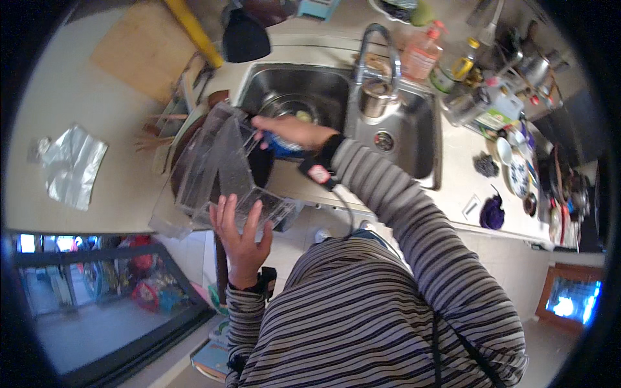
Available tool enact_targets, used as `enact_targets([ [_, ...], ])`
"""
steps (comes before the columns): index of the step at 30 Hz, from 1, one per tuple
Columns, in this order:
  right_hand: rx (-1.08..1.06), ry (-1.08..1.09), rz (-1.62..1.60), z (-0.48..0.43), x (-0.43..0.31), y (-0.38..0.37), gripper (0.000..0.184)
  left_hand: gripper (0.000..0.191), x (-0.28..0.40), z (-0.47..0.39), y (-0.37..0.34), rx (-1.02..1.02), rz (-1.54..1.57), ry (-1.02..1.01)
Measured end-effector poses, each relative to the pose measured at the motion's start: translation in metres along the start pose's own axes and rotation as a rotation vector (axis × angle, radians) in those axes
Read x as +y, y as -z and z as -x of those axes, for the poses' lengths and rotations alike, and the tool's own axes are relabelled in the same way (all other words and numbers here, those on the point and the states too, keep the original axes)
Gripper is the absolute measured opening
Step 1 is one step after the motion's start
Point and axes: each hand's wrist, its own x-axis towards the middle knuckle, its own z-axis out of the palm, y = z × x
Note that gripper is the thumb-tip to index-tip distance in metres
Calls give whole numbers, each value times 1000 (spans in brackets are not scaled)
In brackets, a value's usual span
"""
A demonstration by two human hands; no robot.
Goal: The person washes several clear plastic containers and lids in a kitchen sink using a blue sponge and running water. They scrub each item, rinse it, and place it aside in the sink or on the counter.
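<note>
A clear plastic container (pixel 233 165) with divided walls is tilted at the counter's front edge, left of the sink. My right hand (pixel 296 132) reaches over the left basin's near corner, its thumb and fingers closed at the container's upper right edge. Under that hand is a blue item (pixel 284 145), mostly covered, and how it is held is unclear. Against the container's near side, my left hand (pixel 241 237) has its fingers spread; whether it bears weight is unclear. Behind the container is a dark round pan or basin (pixel 187 145), partly hidden.
The steel double sink (pixel 350 116) has a bowl in its left basin and a metal pot (pixel 374 97) under the faucet (pixel 378 29). A foil sheet (pixel 75 167) lies left. Soap bottle (pixel 422 56), scouring pad (pixel 485 165) and purple vegetable piece (pixel 492 211) sit right.
</note>
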Motion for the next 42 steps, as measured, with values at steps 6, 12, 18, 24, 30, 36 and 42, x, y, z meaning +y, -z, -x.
enact_targets([
  [6, 154, 15, -241, 59, 35, 56, 45, 36, 5, 10, 3, 14, -1, -7],
  [12, 326, 254, 730, 114, 140, 63, 40, 17, 27, 21, 16, 186, 56, -130],
  [18, 109, 372, 1177, 162, 185, 53, 49, 14, 67, -11, 11, 123, 249, -217],
  [24, 181, 189, 1140, 260, 191, 122, 32, 17, 103, -41, -35, -32, 548, -219],
  [30, 607, -183, 1453, 330, 164, 228, 34, 40, 113, -11, -148, -405, 458, 91],
  [36, 435, -117, 990, 273, 167, 289, 29, 92, 102, 19, -220, -648, -51, 441],
  [42, 198, -365, 1173, 123, 280, 321, 23, 110, 109, 19, -234, -748, -194, 414],
])
